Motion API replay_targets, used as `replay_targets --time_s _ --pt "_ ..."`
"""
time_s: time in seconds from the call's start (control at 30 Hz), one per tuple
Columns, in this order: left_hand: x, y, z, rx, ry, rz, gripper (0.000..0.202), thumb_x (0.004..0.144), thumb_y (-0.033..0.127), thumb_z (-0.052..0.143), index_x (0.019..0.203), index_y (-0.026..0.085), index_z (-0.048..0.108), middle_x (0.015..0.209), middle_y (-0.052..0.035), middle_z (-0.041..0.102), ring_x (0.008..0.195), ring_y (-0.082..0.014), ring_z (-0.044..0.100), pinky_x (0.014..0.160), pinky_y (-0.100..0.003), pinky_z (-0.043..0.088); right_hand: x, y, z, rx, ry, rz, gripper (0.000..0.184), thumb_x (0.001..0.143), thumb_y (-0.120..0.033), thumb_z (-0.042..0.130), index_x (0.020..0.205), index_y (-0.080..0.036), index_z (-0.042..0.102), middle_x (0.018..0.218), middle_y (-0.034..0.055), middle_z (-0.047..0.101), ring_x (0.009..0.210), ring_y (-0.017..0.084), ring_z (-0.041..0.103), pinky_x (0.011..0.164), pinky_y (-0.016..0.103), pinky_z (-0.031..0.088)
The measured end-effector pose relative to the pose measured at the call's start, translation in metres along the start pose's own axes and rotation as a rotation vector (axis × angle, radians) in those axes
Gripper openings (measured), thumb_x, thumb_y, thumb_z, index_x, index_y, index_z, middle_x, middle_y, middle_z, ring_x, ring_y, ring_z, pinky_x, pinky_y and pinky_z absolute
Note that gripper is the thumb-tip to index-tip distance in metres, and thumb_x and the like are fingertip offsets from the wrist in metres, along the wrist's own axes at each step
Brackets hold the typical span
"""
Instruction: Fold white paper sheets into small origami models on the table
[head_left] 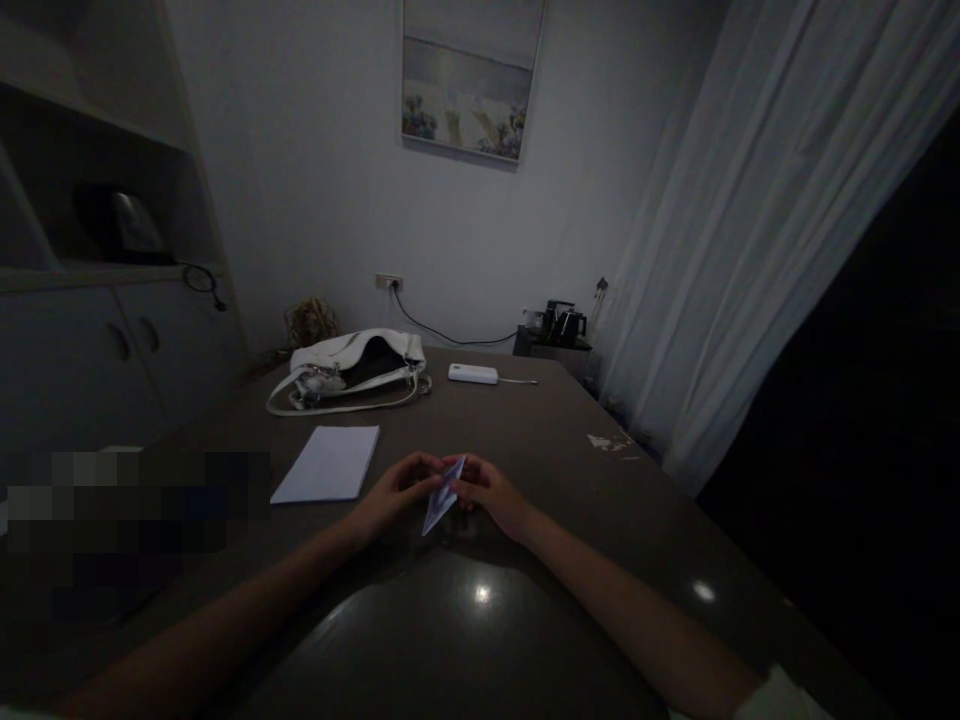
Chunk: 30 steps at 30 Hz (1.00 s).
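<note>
Both my hands pinch a small piece of folded paper [441, 505] above the table. It looks pale bluish-white and tapers to a point toward me. My left hand [405, 488] grips its left side, thumb on the near face. From the other side my right hand [487, 492] holds it between thumb and fingers. Some fingertips are hidden behind the paper. A stack of white paper sheets [330, 464] lies flat on the table, just left of my left hand.
On the dark table [540, 620] a white handbag [352, 350] with a looped strap rests at the back left. Beside it lies a white power bank [473, 374] with a short cable. Pale scraps or marks [609, 442] show near the right edge. A blurred patch covers the left side.
</note>
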<state>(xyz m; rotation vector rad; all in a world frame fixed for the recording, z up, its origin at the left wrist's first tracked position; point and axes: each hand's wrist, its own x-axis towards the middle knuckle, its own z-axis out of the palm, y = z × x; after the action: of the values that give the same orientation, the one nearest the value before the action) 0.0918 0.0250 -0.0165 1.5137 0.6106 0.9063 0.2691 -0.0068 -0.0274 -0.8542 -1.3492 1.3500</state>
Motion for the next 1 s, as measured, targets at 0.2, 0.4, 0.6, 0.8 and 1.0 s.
replay_targets --time_s 0.2,0.4,0.6,0.8,1.0 --pt "0.0002 0.0034 -0.0008 -0.036 0.034 -0.063 0.034 0.063 0.038 0.073 0.085 0.016 0.059 0.083 -0.0007 0.065 0.08 -0.0177 0.059 0.075 -0.027 0.042 -0.0013 -0.0016 0.001 -0.052 -0.033 -0.01 0.04 0.07 -0.03 0.069 0.107 -0.018 0.058 0.078 -0.0003 0.061 0.054 0.006 0.047 0.05 0.018 0.036" --pt "0.001 0.0034 -0.0021 -0.023 0.027 -0.085 0.032 0.064 0.037 0.072 0.085 0.015 0.061 0.083 -0.0021 0.067 0.078 -0.0183 0.06 0.073 -0.028 0.043 -0.0003 -0.0004 0.0001 -0.045 -0.036 -0.015 0.039 0.07 -0.031 0.069 0.105 -0.018 0.059 0.078 -0.0005 0.06 0.054 0.005 0.045 0.049 0.018 0.036" --pt "0.0021 0.0004 -0.0025 -0.028 0.024 -0.087 0.029 0.068 0.037 0.07 0.086 0.015 0.062 0.084 -0.0023 0.067 0.077 -0.0172 0.06 0.071 -0.026 0.044 0.0012 0.0003 0.0003 -0.028 -0.029 -0.028 0.035 0.07 -0.032 0.069 0.101 -0.019 0.061 0.074 -0.0016 0.057 0.053 0.006 0.043 0.048 0.017 0.034" --pt "0.0013 0.0016 -0.0003 0.013 0.028 -0.065 0.031 0.066 0.041 0.069 0.082 0.016 0.062 0.084 -0.002 0.067 0.079 -0.019 0.06 0.074 -0.028 0.044 0.0006 -0.0009 0.0011 -0.013 -0.039 -0.02 0.035 0.07 -0.035 0.069 0.1 -0.019 0.06 0.074 -0.0013 0.057 0.054 0.006 0.044 0.048 0.018 0.033" --pt "0.0012 -0.0026 0.001 0.069 -0.032 -0.012 0.031 0.07 0.045 0.066 0.083 0.017 0.06 0.081 -0.0017 0.066 0.079 -0.0186 0.06 0.074 -0.029 0.044 -0.0001 -0.0003 0.0002 -0.007 -0.008 -0.001 0.037 0.07 -0.036 0.069 0.102 -0.02 0.059 0.072 -0.0018 0.056 0.054 0.007 0.045 0.049 0.019 0.034"
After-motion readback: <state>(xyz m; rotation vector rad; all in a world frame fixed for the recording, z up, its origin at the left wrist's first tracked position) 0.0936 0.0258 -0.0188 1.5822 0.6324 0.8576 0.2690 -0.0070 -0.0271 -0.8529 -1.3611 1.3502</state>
